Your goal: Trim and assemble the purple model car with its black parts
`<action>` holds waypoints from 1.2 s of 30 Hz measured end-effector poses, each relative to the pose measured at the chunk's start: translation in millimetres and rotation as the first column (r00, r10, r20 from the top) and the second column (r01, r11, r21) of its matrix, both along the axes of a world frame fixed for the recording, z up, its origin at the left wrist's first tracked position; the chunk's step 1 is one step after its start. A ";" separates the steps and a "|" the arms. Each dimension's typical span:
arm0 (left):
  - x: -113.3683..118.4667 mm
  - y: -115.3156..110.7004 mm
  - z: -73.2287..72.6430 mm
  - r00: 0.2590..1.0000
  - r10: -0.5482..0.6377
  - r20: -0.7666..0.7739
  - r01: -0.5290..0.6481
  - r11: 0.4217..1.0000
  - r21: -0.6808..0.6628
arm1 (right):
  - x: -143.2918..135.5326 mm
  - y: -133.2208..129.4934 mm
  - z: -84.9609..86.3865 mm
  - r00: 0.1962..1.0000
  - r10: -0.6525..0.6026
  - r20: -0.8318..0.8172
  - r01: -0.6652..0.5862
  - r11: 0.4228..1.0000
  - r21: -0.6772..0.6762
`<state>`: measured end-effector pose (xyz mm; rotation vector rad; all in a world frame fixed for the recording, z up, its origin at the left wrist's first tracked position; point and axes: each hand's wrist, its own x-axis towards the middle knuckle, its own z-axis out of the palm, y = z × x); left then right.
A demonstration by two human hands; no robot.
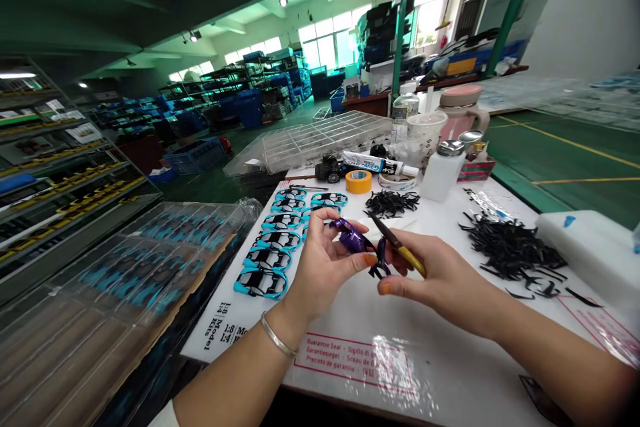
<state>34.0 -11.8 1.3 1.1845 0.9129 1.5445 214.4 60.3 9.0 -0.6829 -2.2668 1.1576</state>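
Now our left hand pinches a purple toy shell and our right hand grips tweezers above the white table; blue shells, black scraps, tape and warehouse shelves surround us.

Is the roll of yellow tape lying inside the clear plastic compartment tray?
No, the yellow tape roll lies flat on the white table, in front of the clear compartment tray and apart from it.

Left hand: fingers closed around a purple car shell, held above the table's middle.
Right hand: grips yellow-handled cutters, tip just beside the shell.
Blue shells: rows along the left edge.
Black offcuts: piled toward the right edge.
Tape roll: near the far edge.
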 end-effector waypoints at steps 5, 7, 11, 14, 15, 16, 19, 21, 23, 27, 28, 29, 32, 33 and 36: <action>2.7 0.0 -1.2 1.000 0.006 0.008 -0.006 1.000 -0.009 | -1.4 -1.1 -2.4 0.995 -0.087 -0.041 0.090 0.992 0.086; 2.0 0.1 -0.5 1.000 -0.008 0.018 0.009 1.000 -0.017 | 2.2 0.2 -1.3 0.993 -0.106 -0.053 0.112 0.984 0.139; 1.5 -0.6 1.5 0.999 -0.014 0.036 0.015 1.000 -0.022 | 5.4 0.6 2.9 0.992 -0.099 -0.072 0.114 0.963 0.245; 1.8 -1.1 2.7 0.998 -0.030 0.057 0.031 0.999 -0.014 | 4.3 0.4 4.4 0.991 -0.094 -0.093 0.118 0.943 0.312; 1.9 -1.2 3.1 0.997 -0.037 0.064 0.038 0.999 -0.013 | 3.8 0.4 4.5 0.991 -0.091 -0.098 0.119 0.937 0.328; 2.0 -1.3 3.4 0.997 -0.041 0.072 0.042 0.999 -0.012 | 3.6 0.4 4.4 0.991 -0.090 -0.102 0.120 0.932 0.342; 1.8 -1.0 3.9 0.994 -0.049 0.094 0.049 0.999 -0.006 | 4.1 0.1 3.9 0.991 -0.084 -0.100 0.115 0.924 0.364; 1.2 -0.6 3.7 0.994 -0.053 0.094 0.054 0.999 -0.005 | 5.4 -0.2 3.6 0.992 -0.079 -0.099 0.111 0.923 0.369; -0.2 -0.1 3.0 0.995 -0.058 0.076 0.059 0.998 -0.011 | 6.9 0.2 3.2 0.992 -0.072 -0.103 0.106 0.921 0.374; -5.2 1.1 1.4 0.999 -0.041 -0.021 0.039 0.996 -0.080 | 9.1 3.7 1.6 0.993 -0.065 -0.095 0.099 0.908 0.407; -6.6 1.4 1.2 0.997 -0.031 -0.068 0.023 0.993 -0.113 | 9.7 4.8 1.1 0.995 -0.064 -0.082 0.093 0.901 0.423; -7.8 1.8 1.1 0.993 -0.022 -0.120 0.004 0.989 -0.146 | 10.3 5.7 0.6 0.996 -0.064 -0.067 0.087 0.893 0.441; -10.7 3.3 1.3 0.958 -0.008 -0.286 -0.050 0.979 -0.196 | 12.9 8.1 0.4 0.998 -0.057 -0.013 0.056 0.877 0.478; -11.4 3.9 1.4 0.944 -0.015 -0.328 -0.056 0.977 -0.204 | 14.0 9.2 0.9 0.999 -0.054 0.004 0.045 0.877 0.479; -14.6 5.5 1.5 0.929 -0.028 -0.370 -0.066 0.969 -0.238 | 18.9 16.3 3.2 0.993 -0.098 0.066 0.058 0.889 0.455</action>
